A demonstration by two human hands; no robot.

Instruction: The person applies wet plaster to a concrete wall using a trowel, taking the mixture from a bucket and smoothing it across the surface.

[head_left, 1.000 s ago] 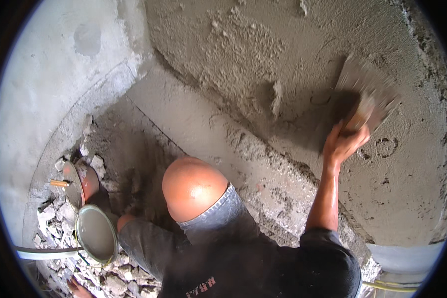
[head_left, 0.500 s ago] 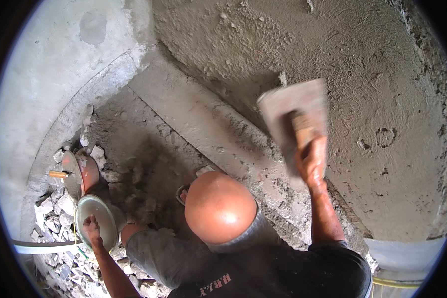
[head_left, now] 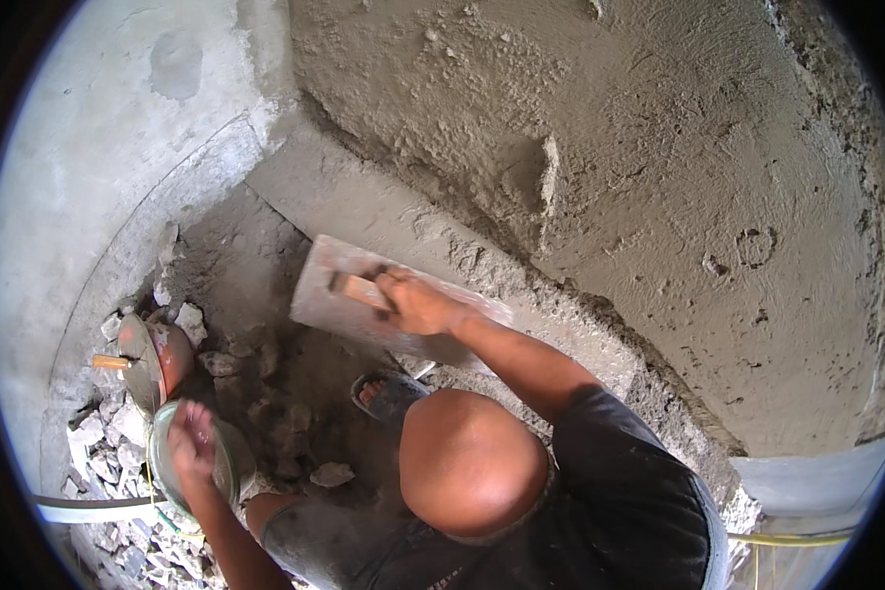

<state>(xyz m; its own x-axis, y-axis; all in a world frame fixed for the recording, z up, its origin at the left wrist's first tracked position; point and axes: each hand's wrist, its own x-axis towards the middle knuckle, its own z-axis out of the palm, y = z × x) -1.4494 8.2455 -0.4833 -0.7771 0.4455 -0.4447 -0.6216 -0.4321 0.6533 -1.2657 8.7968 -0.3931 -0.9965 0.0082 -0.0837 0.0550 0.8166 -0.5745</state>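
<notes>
My right hand (head_left: 418,300) is closed around the wooden handle of a wide rectangular plastering trowel (head_left: 315,295). The trowel's back faces up, over the inner edge of the grey mortar ledge (head_left: 433,221) below the plastered wall (head_left: 678,197). My left hand (head_left: 193,442) hangs over a pale green round bucket (head_left: 228,462), slightly blurred, its fingers apart and half curled with nothing visible in them. Beyond the bucket, a trowel with a round-edged blade (head_left: 140,364) and a wooden handle leans against a reddish-orange container (head_left: 174,354).
Broken rubble (head_left: 118,423) lies around the bucket on the left. My sandalled foot (head_left: 374,391) stands on the dark, gritty floor near the ledge. A smooth grey wall (head_left: 79,177) curves round the left side. A yellow hose (head_left: 792,540) runs at the lower right.
My right hand has swept the trowel left and down, off the plastered wall to the ledge's inner edge. My left hand stays over the bucket, its fingers now looser.
</notes>
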